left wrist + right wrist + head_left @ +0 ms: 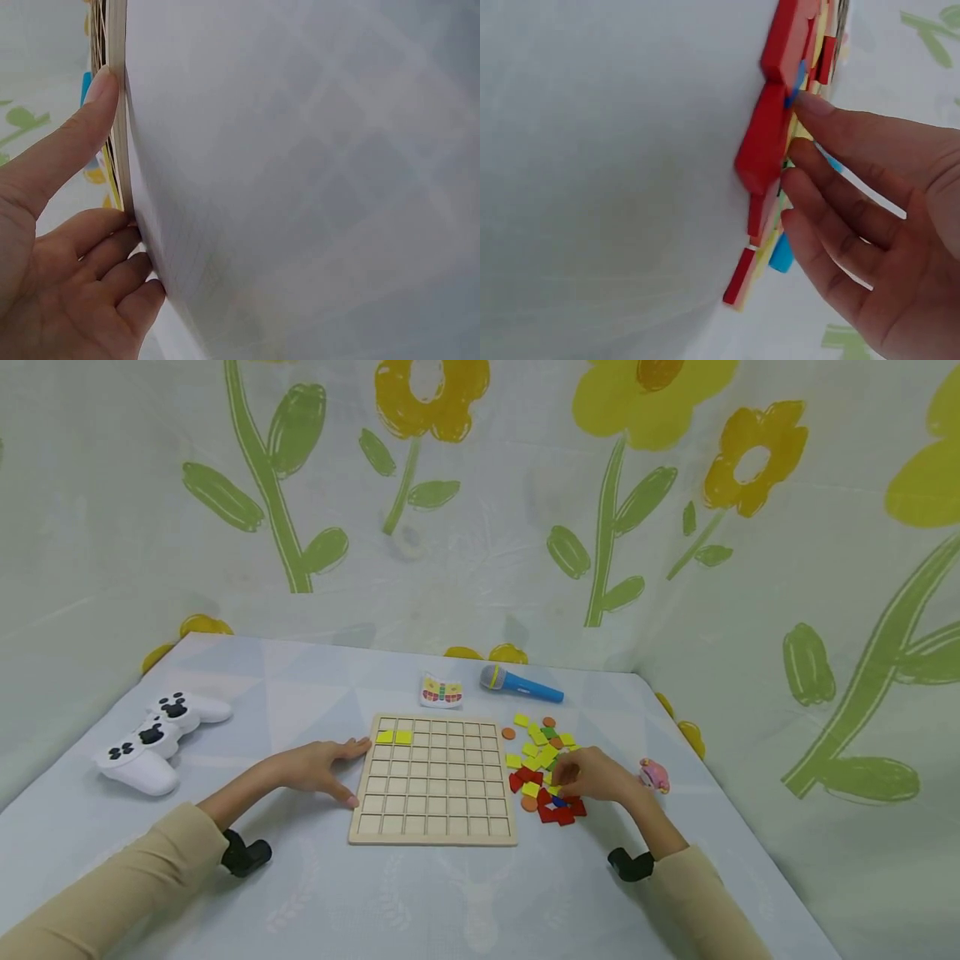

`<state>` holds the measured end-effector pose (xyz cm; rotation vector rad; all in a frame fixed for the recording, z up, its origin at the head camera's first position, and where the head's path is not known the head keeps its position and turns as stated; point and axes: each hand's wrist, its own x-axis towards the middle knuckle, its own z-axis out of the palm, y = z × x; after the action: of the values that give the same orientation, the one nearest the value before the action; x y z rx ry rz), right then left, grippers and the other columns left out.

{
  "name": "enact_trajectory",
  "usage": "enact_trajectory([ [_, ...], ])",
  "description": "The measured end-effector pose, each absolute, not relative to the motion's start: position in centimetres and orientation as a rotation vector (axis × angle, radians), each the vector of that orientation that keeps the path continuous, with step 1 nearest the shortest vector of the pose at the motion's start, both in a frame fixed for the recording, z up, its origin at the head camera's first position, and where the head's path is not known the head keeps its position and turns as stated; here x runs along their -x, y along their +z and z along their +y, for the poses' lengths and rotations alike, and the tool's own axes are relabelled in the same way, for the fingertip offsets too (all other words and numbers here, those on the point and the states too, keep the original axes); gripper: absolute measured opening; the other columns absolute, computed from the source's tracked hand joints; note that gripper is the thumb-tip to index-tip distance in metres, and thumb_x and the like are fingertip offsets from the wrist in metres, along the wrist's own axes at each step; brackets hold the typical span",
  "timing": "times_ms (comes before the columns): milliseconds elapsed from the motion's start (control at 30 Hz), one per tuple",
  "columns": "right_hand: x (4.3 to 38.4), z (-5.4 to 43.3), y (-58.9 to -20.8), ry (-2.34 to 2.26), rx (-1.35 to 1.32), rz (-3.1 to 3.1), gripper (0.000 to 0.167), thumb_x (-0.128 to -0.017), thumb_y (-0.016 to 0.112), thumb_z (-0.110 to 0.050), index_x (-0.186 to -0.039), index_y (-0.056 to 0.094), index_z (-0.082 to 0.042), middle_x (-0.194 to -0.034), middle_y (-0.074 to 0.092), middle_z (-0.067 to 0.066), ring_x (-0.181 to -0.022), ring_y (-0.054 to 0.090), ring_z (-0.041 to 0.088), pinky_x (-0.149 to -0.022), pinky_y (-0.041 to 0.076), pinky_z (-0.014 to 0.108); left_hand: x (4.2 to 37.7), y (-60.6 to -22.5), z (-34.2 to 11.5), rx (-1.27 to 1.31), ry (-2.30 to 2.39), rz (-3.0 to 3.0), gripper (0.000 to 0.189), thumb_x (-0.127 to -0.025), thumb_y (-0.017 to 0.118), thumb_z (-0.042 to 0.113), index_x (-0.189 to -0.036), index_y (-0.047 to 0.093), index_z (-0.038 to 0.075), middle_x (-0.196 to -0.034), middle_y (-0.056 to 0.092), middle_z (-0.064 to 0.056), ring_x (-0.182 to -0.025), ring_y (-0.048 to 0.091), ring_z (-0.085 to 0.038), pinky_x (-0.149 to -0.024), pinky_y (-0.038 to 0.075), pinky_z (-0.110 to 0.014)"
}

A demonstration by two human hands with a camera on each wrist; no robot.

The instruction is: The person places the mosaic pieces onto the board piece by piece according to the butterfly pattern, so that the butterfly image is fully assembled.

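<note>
A square wooden grid board (435,842) lies flat in the middle of the table. Two yellow square tiles (403,737) sit side by side in its upper left cells. Along the board's left edge, my left hand (318,770) rests with thumb and fingers spread, touching the rim (118,150). My right hand (592,774) reaches into a loose pile of coloured pieces right of the board. Its thumb and fingertips are close to red pieces (763,135), a blue piece (798,79) and yellow tiles; whether they pinch one is unclear.
Behind the board lie a small pattern card (441,692) and a blue toy microphone (528,687). A white game controller (161,739) is at the far left. A pink toy (654,775) lies beyond my right hand. Flowered cloth walls surround the table.
</note>
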<state>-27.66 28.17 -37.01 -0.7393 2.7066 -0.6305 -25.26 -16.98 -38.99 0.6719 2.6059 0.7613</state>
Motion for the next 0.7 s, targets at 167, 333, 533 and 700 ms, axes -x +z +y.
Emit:
enact_trajectory([
  [167,27.4,28.2,-37.5,-0.64,0.701,2.717,0.01,-0.085,0.073,-0.006,-0.094,0.07,-0.01,-0.084,0.063,-0.003,-0.078,0.056,0.015,-0.07,0.053,0.025,25.5,-39.2,-17.1,-0.669,0.765,2.606,0.103,-0.071,0.084,0.039,-0.147,0.031,-0.005,-0.15,0.025,-0.032,-0.139,0.022,-0.047,-0.108,0.022,-0.06],
  [333,27.1,28.0,-37.7,-0.62,0.708,2.745,0.012,-0.083,0.075,-0.007,-0.093,0.068,-0.01,-0.082,0.06,-0.004,-0.078,0.053,0.015,-0.066,0.051,0.024,25.5,-39.2,-17.1,-0.671,0.762,2.604,0.103,-0.071,0.084,0.039,-0.147,0.03,-0.006,-0.15,0.024,-0.031,-0.139,0.021,-0.047,-0.109,0.021,-0.059],
  [533,27.3,27.7,-37.3,-0.632,0.82,2.748,0.011,-0.083,0.076,-0.007,-0.09,0.068,-0.008,-0.076,0.059,-0.005,-0.072,0.052,0.013,-0.062,0.049,0.023,25.5,-39.1,-17.1,-0.673,0.767,2.598,0.103,-0.071,0.084,0.039,-0.147,0.03,-0.006,-0.151,0.024,-0.03,-0.139,0.021,-0.045,-0.109,0.021,-0.058],
  [700,27.9,26.4,-36.3,-0.646,0.869,2.77,0.011,-0.086,0.071,-0.003,-0.095,0.072,-0.008,-0.084,0.065,-0.002,-0.075,0.055,0.014,-0.068,0.051,0.025,25.4,-39.2,-17.1,-0.685,0.77,2.605,0.102,-0.071,0.084,0.037,-0.146,0.031,-0.007,-0.15,0.024,-0.031,-0.139,0.022,-0.046,-0.109,0.022,-0.058],
])
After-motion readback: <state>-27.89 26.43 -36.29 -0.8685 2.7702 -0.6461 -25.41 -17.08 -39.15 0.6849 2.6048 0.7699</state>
